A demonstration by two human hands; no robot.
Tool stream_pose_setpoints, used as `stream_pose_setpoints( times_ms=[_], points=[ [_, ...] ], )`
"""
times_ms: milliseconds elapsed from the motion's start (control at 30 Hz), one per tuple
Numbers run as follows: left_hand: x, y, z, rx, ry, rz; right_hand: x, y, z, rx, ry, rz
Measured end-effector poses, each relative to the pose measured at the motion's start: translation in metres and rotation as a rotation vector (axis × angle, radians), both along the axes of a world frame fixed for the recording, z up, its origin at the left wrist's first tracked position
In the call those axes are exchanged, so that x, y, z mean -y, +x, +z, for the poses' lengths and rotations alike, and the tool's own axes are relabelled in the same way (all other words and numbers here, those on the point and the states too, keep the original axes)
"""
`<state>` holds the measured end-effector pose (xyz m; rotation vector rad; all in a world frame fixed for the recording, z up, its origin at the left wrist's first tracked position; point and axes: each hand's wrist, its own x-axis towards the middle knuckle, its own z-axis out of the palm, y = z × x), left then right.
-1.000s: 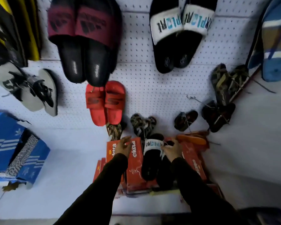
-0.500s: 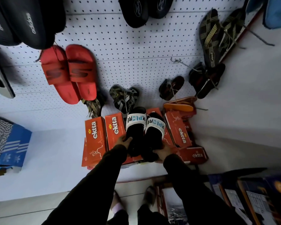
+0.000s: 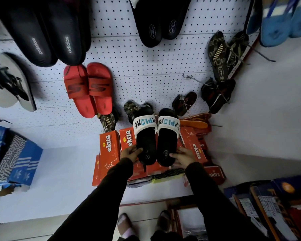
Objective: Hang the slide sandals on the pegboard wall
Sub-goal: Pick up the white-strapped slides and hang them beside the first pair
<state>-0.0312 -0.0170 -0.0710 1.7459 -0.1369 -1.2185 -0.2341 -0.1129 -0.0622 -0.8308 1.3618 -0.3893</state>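
Note:
I hold a pair of black slide sandals with white straps, side by side, toes pointing at the white pegboard wall (image 3: 146, 70). My left hand (image 3: 131, 152) grips the heel of the left slide (image 3: 145, 136). My right hand (image 3: 183, 156) grips the heel of the right slide (image 3: 167, 136). The pair hovers over orange shoe boxes (image 3: 109, 145), low in front of the wall. A bare metal hook (image 3: 194, 80) sticks out of the board to the upper right of the pair.
Hung on the board: red slides (image 3: 89, 89), large black slides (image 3: 47, 37), another black pair (image 3: 156, 26), striped flip-flops (image 3: 224, 56), small dark sandals (image 3: 184, 103). Blue shoe boxes (image 3: 12, 157) stand on the shelf at left, more boxes (image 3: 268, 209) at lower right.
The view has dropped down the wall. Both slides came up off the orange boxes into my two hands, and my grip has shifted to their heels.

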Motion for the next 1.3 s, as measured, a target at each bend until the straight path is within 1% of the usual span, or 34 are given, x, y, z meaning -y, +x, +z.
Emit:
stream_pose_setpoints(
  times_ms=[133,367,533,667,833,900,1100,1200,1300],
  points=[
    [0.003,0.009,0.036,0.060,-0.139,0.011,0.005,0.011,0.036,0.095,-0.084,0.004],
    [0.018,0.018,0.110,0.175,-0.387,0.083,0.023,0.026,0.104,0.255,-0.338,-0.025],
    [0.037,0.024,0.162,0.278,-0.532,0.097,0.041,0.034,0.155,0.298,-0.526,-0.040],
    [0.052,0.029,0.203,0.346,-0.649,0.089,0.053,0.037,0.202,0.378,-0.597,-0.046],
    [0.072,0.029,0.257,0.394,-0.783,0.050,0.065,0.035,0.261,0.470,-0.686,-0.076],
    [0.080,0.027,0.281,0.407,-0.831,0.064,0.070,0.034,0.282,0.496,-0.731,-0.082],
    [0.106,0.029,0.339,0.477,-0.935,0.120,0.100,0.036,0.333,0.552,-0.819,-0.088],
    [0.119,0.033,0.353,0.505,-0.916,0.130,0.115,0.040,0.345,0.538,-0.810,-0.093],
    [0.131,0.037,0.350,0.479,-0.873,0.150,0.128,0.045,0.342,0.504,-0.775,-0.059]
  ],
)
